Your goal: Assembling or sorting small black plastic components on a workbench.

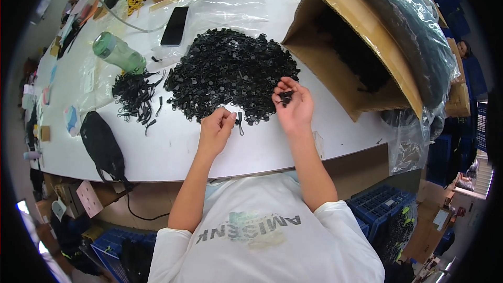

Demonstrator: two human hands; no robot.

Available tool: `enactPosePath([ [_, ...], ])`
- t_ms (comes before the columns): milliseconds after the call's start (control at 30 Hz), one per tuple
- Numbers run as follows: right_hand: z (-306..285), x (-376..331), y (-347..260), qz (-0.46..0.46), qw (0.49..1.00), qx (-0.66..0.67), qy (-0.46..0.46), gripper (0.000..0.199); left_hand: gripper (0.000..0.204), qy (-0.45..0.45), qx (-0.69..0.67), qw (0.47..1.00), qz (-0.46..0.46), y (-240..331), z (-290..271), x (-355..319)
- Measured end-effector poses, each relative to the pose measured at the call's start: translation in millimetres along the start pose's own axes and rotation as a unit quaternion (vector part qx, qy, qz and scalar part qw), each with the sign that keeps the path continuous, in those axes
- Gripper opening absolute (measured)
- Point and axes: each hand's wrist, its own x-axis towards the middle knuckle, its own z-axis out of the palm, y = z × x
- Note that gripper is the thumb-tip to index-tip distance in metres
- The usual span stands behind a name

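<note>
A large heap of small black plastic pieces (230, 68) covers the middle of the white table. At the heap's near edge my left hand (216, 130) is closed, thumb pressed to the fingers; what it grips is hidden. Just right of its fingertips lies a black cord pull (240, 117) with a thin loop. My right hand (296, 106) is turned palm up at the heap's right edge, with curled fingers cupping several small black pieces (285, 97). To the left of the heap is a smaller tangled pile of looped cord pulls (133, 94), with a few lying loose beside it.
A green bottle (118, 52) lies tilted behind the cord pile, near a black phone (175, 26). An open cardboard box (335, 47) on its side, with plastic wrap, fills the right. A black pouch (102, 144) lies at left. Blue crates (380, 207) stand below the table edge.
</note>
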Motion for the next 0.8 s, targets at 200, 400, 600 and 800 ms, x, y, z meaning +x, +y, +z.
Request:
enactPosePath([
  [200, 6.9, 8.6, 10.5, -0.037, 0.987, 0.126, -0.089, 0.037, 0.022, -0.010, -0.132, 0.991, -0.027, -0.7, 7.6, 4.8],
  [400, 31.7, 43.2, 9.0, -0.249, 0.861, -0.376, -0.234, 0.042, 0.019, -0.001, 0.083, 0.995, 0.061, 6.8, -2.0, -2.5],
  [600, 29.6, 31.4, 4.8, -0.252, 0.833, -0.440, -0.223, 0.039, 0.017, 0.010, 0.041, 0.999, 0.019, 7.7, -0.9, -9.5],
  [800, 26.5, 24.7, 4.1, -0.475, 0.436, -0.724, -0.246, 0.044, 0.016, -0.021, 0.027, 0.999, 0.025, 0.4, 0.0, -0.1],
])
